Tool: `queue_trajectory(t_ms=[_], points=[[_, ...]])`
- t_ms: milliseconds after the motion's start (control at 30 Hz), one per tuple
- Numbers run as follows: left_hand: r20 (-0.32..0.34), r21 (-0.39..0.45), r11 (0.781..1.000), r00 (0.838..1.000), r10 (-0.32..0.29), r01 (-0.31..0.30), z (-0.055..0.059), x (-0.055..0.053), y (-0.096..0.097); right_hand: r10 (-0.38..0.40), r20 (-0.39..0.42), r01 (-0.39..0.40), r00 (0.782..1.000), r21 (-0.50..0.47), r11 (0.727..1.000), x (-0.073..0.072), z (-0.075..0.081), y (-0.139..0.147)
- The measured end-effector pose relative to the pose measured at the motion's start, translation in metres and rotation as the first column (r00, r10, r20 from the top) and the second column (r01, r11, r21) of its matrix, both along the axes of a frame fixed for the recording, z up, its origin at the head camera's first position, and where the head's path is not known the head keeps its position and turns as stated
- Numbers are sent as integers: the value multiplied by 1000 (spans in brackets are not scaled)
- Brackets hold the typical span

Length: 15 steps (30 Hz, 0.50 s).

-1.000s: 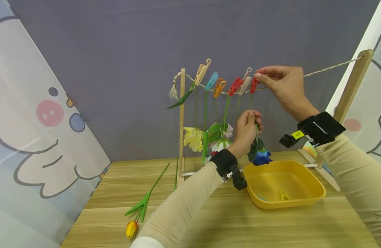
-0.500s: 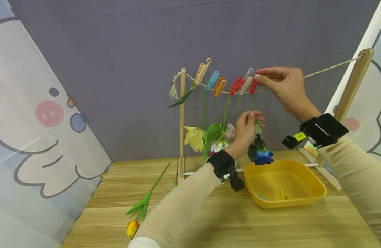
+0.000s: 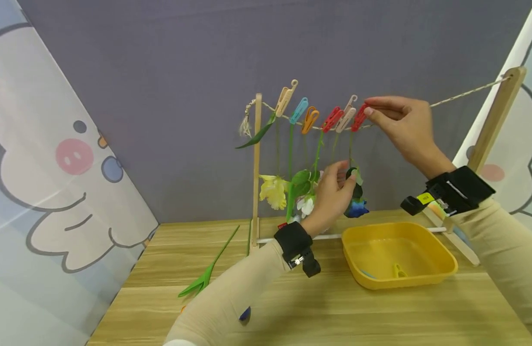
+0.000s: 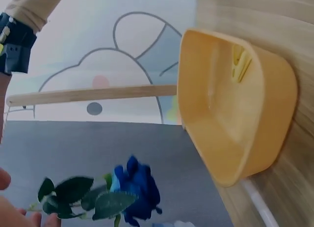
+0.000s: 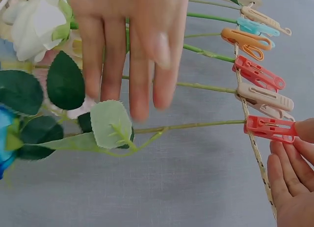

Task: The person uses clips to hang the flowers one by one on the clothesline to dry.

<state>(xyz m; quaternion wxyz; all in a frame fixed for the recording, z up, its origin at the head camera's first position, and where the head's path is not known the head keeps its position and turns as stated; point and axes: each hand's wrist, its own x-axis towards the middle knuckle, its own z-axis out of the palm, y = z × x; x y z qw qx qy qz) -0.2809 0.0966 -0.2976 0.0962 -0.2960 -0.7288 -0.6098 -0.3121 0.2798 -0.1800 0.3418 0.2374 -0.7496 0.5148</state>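
My right hand (image 3: 406,125) pinches a red clothespin (image 3: 360,118) between thumb and fingers at the rope (image 3: 464,94). The pin's jaws sit on the rope, with a blue rose (image 4: 137,192) hanging head down by its stem (image 5: 196,125) beneath it. Beside the rose's leaves, my left hand (image 3: 332,192) has its fingers extended; in the right wrist view they reach straight toward the stem without curling round it. Farther left along the rope are a pale pin (image 3: 345,120), another red pin (image 3: 332,119), and orange, blue and cream ones, with other flowers hanging below.
A yellow basin (image 3: 413,284) stands on the table below the rope, holding a yellow clothespin (image 4: 240,64). Wooden posts (image 3: 256,168) support the rope at both ends. A green-leaved flower (image 3: 201,281) lies at left, partly behind my left sleeve.
My left hand has let go of the rose's stem and moved left and slightly down. The red pin tilts more to the right, still in my right hand.
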Motion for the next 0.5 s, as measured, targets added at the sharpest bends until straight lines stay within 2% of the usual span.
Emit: queue_trajectory(t_ms=[67,233,300,500], points=[[-42,1,1000,999,-20,20,-4,5,-7,-31,-20,32,999,27,999,3,-2,2],[-139,-1,1000,990,8,-8,-24,14,-36,-88,-62,90,994,36,995,12,-11,7],[-134,15,1000,991,22,-20,-33,18,-51,-124,-66,126,990,37,991,18,-18,11],[-33,98,995,999,-33,36,-51,36,-106,-193,-20,194,981,71,978,31,-48,24]])
